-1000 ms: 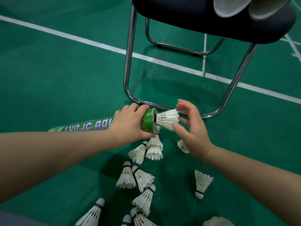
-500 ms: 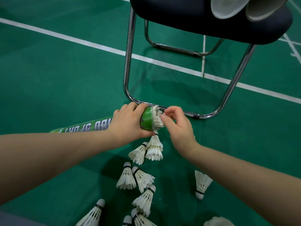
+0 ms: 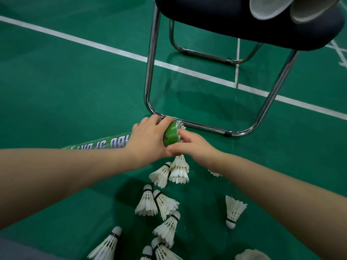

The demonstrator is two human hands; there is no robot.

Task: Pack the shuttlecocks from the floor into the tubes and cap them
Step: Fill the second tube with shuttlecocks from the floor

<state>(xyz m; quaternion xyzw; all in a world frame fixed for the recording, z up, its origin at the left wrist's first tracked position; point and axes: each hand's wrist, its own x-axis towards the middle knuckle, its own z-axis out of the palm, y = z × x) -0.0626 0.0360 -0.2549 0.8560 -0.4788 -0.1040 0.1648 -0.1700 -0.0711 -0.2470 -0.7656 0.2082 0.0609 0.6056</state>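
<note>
Clasping tube [image 3: 112, 143] beside its mouth, left grip [image 3: 148, 141]; right grip [image 3: 195, 147] against the mouth's shuttlecock [image 3: 181, 126], hold unclear

Green tube [image 3: 105, 144] horizontal, shuttlecock [image 3: 181, 125] in mouth; others [image 3: 146, 203] scattered.

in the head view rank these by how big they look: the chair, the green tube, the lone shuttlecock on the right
1. chair, largest, though cut off by the frame
2. green tube, partly hidden behind the left hand
3. lone shuttlecock, smallest
</note>
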